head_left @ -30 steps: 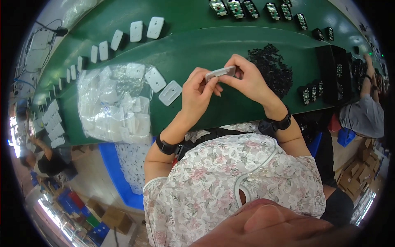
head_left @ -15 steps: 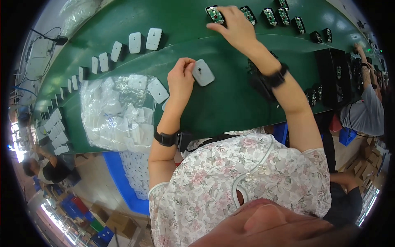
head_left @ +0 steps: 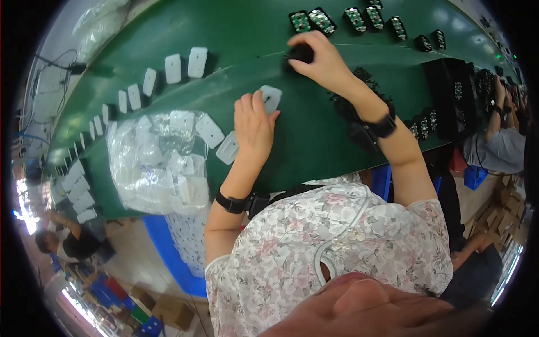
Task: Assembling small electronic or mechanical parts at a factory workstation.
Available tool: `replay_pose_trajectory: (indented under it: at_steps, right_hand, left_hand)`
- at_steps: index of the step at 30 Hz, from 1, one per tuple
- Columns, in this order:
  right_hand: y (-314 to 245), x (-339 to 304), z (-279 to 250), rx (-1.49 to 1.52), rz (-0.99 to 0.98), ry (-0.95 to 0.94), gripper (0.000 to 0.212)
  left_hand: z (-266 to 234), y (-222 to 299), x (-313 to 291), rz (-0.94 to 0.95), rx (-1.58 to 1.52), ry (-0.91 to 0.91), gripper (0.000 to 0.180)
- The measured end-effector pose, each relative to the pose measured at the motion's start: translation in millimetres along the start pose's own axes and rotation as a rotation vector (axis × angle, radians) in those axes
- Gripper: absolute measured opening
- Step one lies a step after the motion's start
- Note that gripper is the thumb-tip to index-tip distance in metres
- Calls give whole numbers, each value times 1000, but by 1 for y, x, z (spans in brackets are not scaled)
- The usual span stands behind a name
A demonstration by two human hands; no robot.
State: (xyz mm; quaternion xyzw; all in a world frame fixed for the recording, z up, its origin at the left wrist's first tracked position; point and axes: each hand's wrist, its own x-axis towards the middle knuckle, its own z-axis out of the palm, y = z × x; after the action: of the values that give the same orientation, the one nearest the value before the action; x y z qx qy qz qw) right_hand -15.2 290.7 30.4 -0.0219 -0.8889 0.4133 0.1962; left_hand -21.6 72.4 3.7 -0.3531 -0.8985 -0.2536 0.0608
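My left hand [head_left: 254, 126] is closed, thumb and fingers around the near left side of a white plastic cover [head_left: 273, 98] low over the green table. The cover is a rounded rectangle with a small dark mark, partly hidden by my fingers. Farther off and to the right, my right hand [head_left: 321, 60] grips a small black plastic case [head_left: 303, 53] between thumb and fingers. Its dark side faces up, and no circuit board shows on it. Beside my left wrist lie two more white covers, a loose one [head_left: 228, 147] and another [head_left: 210, 131] at the bag's edge.
White covers [head_left: 173, 68] stand in a curved row at the left. A clear plastic bag [head_left: 126, 168] holds more. Black cases with green circuit boards [head_left: 355, 19] line the far right. A black box [head_left: 443, 101] stands at right; a blue bin [head_left: 163, 247] sits below the table edge.
My right hand has drawn a black case toward me from the far row, and its board no longer shows. My left fingers now reach farther over the white cover. The view has shifted slightly.
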Motion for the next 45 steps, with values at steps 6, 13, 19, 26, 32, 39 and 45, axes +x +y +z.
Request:
replay_pose_trajectory:
  at_steps: [6, 13, 19, 26, 32, 39, 45]
  right_hand:
    - [0, -46, -13, -142, 25, -88, 32]
    - [-34, -52, 14, -34, -191, -173, 32]
    - [-29, -54, 33, -89, -229, -269, 31]
    - [-28, -63, 39, -148, -297, -200, 31]
    - [-24, -65, 42, -277, -394, -146, 33]
    - [-11, -23, 22, 145, -84, -415, 34]
    - [-23, -41, 20, 399, 86, -351, 44]
  left_hand:
    - [0, -12, 1, 185, -193, 1, 50]
    - [-17, -20, -7, 154, -422, 112, 50]
    - [-11, -36, -16, 203, -254, 19, 50]
    - [-16, -30, -18, 231, -38, -17, 50]
    - [-11, -22, -18, 245, 79, 6, 51]
    - [-4, -18, 6, 148, -31, 83, 42]
    - [-17, -20, 10, -233, -600, -60, 28]
